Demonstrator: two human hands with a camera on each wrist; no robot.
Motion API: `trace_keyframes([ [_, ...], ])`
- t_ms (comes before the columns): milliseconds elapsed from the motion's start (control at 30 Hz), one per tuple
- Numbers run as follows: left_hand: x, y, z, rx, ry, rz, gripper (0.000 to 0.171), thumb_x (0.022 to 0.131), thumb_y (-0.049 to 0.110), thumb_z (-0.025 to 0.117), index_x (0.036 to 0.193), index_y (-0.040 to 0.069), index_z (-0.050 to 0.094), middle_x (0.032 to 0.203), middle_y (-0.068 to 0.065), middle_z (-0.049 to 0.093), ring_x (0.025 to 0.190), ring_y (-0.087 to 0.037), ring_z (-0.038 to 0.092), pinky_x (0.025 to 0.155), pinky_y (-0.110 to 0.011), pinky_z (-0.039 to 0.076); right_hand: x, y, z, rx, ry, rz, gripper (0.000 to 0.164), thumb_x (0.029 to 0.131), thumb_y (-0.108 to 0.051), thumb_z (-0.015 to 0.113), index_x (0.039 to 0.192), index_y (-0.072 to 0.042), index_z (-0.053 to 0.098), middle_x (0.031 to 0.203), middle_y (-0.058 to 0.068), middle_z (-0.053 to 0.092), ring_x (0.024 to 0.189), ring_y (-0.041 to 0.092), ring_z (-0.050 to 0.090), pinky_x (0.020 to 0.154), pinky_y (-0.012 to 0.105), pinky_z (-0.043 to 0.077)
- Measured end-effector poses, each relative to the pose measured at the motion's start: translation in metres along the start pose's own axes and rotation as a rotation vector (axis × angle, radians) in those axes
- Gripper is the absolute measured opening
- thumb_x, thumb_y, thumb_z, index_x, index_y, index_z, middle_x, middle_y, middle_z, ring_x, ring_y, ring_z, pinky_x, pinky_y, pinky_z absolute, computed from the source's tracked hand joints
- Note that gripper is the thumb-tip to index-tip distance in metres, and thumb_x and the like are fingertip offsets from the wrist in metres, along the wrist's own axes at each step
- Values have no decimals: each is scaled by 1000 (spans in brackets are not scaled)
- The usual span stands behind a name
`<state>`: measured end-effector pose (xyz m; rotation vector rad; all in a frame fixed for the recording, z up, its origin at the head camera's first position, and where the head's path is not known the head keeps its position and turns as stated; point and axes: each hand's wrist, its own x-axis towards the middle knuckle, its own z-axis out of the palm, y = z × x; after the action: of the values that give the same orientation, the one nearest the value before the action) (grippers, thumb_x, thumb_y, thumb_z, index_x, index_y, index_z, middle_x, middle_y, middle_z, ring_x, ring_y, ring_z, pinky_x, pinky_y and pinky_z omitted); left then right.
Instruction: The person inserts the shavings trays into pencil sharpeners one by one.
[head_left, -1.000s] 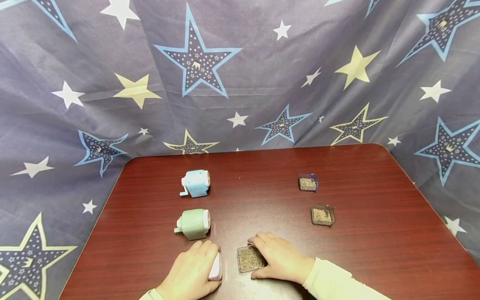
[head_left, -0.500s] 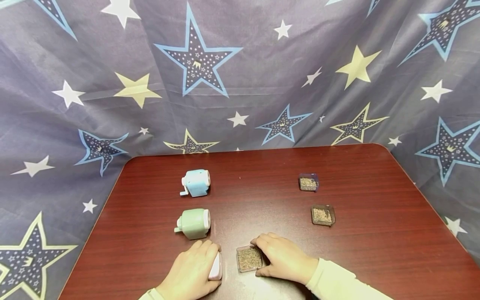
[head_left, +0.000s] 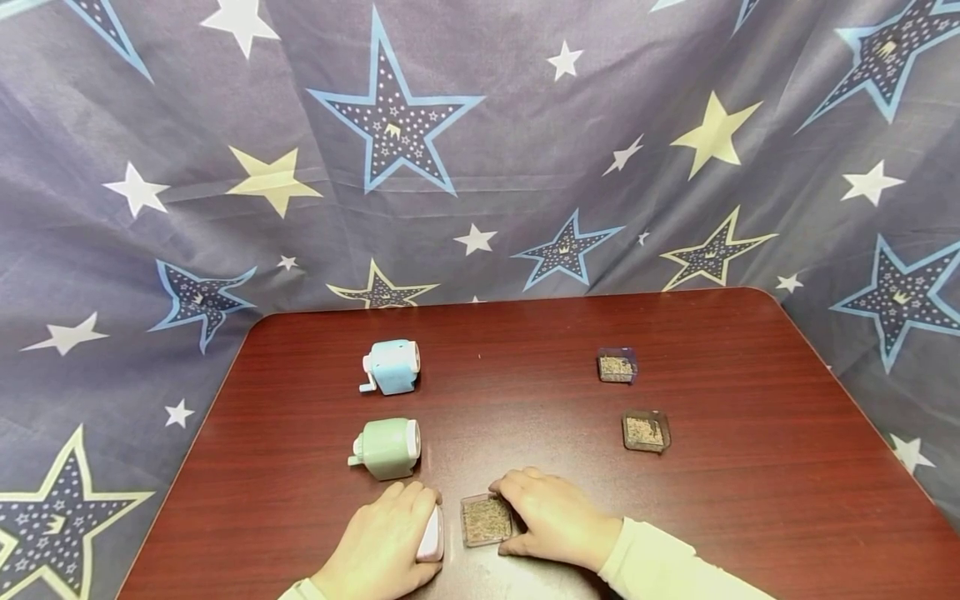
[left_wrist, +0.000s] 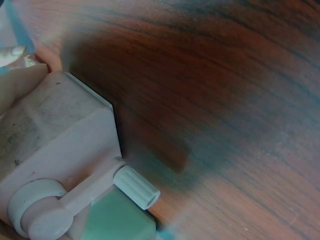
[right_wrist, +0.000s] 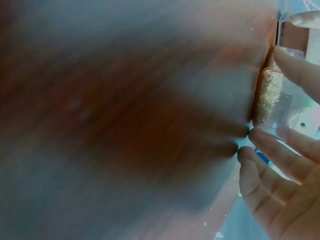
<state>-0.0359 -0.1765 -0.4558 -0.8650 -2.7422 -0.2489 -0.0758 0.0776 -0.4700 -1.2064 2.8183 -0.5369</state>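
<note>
My left hand (head_left: 378, 540) grips a pink crank pencil sharpener (head_left: 431, 537) near the table's front edge and covers most of it. In the left wrist view its pink body, crank arm and ribbed handle (left_wrist: 137, 187) show. My right hand (head_left: 558, 518) holds a clear shavings tray (head_left: 486, 520) between thumb and fingers, a small gap to the right of the sharpener. Pencil shavings (right_wrist: 270, 92) fill much of it, seen through its side in the right wrist view. Whether the tray touches the table cannot be told.
Behind the left hand stand a green sharpener (head_left: 386, 450) and a blue sharpener (head_left: 393, 367). On the right lie a dark tray (head_left: 645, 431) and a purple tray (head_left: 617, 367), both with shavings. A star-patterned cloth (head_left: 480, 175) hangs behind the reddish-brown table (head_left: 517, 333).
The right hand, with the tray, has shifted left toward the pink sharpener, narrowing the gap. The left hand and the other things have stayed in place.
</note>
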Motion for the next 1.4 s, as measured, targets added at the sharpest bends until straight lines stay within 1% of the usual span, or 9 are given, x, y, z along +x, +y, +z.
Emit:
trace_keyframes([
  [233,0,0,0,3,5,3,59,50,39,86,91,11,54,83,2,50,76,-20,50,53,-36,45,4,-5,2,0,-11,-12,60,73,-46,79,119,-10,67,109,-2,67,102,14,63,85,34,55],
  [467,-1,-1,-1,-5,-8,-8,57,50,38,86,90,12,54,83,2,50,76,-19,50,52,-36,44,8,-9,3,-2,-26,-21,59,74,-46,79,118,-10,67,108,-2,67,102,14,64,87,33,54],
  [833,-1,0,0,0,-12,0,55,52,38,85,90,12,54,82,3,49,74,-19,49,52,-35,44,14,-14,5,-1,-29,-27,58,72,-46,80,118,-11,68,108,-4,67,101,12,63,86,32,54],
  [1200,1,1,-2,-12,-36,-13,56,53,37,86,92,12,55,83,3,50,76,-18,49,53,-35,45,19,-16,9,-11,-14,-60,60,72,-47,80,118,-11,68,108,-4,67,101,11,63,87,30,53],
  [1400,-1,0,0,-9,-10,-4,57,52,37,85,93,11,55,84,2,50,77,-18,50,53,-36,45,21,-19,9,-12,-23,-56,60,73,-48,80,119,-11,68,109,-4,68,103,11,63,90,29,52],
])
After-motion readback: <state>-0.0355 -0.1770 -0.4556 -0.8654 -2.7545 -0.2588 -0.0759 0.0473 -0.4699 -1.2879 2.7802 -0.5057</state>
